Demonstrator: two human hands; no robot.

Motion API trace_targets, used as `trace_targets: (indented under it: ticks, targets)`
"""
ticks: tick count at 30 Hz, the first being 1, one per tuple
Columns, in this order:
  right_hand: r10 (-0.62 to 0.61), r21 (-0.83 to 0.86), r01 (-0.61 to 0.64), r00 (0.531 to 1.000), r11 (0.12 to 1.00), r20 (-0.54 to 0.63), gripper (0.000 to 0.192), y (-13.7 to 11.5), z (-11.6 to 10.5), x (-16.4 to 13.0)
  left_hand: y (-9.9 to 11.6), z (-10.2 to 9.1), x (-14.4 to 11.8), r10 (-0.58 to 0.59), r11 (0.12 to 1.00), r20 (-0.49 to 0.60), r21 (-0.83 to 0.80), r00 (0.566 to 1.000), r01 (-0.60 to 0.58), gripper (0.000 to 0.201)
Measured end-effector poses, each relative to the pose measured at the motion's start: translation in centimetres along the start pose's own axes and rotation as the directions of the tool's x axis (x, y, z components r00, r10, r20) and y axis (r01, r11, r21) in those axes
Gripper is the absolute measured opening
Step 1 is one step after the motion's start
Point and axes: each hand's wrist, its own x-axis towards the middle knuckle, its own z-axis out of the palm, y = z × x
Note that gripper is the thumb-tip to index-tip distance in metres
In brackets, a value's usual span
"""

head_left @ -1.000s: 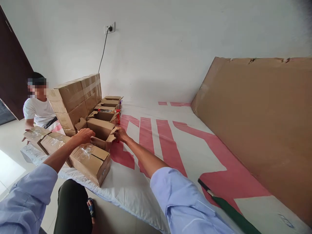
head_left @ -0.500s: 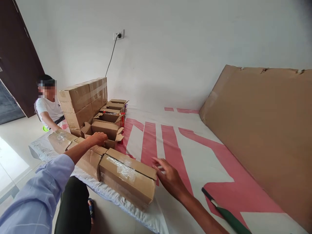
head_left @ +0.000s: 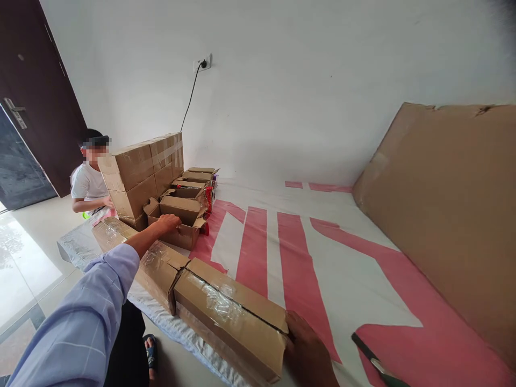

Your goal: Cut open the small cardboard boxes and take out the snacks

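My left hand (head_left: 168,223) reaches over a row of taped boxes to an open cardboard box (head_left: 181,232) with its flaps up. Its fingers are bent over the near wall of that box, closed on the edge. At the near end of the row lies a long, taped cardboard box (head_left: 229,303). My right hand (head_left: 306,341) is against the right end of this box, its fingers curled at the corner and partly hidden. Another taped box (head_left: 159,269) adjoins it end to end on the left.
Stacked closed boxes (head_left: 139,172) stand behind the row, beside several open ones. A person (head_left: 88,183) in a white shirt sits at the far left. A green-handled knife (head_left: 374,360) lies at right on the red-and-white sheet (head_left: 300,258). A big cardboard sheet (head_left: 447,199) leans at right.
My right hand has closed in on the end of the near taped box. My left hand has settled on the open box's edge. The other person's arm has drawn back, and the view has shifted.
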Motion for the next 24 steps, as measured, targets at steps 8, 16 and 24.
trace_targets:
  ticks: [8,16,24]
  targets:
    - [-0.051,-0.063,0.051,0.999,0.997,0.003,0.019,0.0,-0.1,-0.2,0.2,-0.8,3.3,-0.024,1.0,-0.023,0.014,0.999,0.024,0.035]
    - [-0.048,-0.088,0.047,0.999,0.995,-0.005,0.022,0.4,0.1,-0.4,1.1,-1.7,6.8,-0.065,0.997,-0.03,0.027,0.997,0.066,0.037]
    - [-0.083,-0.075,0.084,0.996,0.994,0.018,0.02,0.6,0.1,-0.2,1.9,-1.7,9.3,-0.122,0.992,-0.097,0.011,0.988,0.124,0.041]
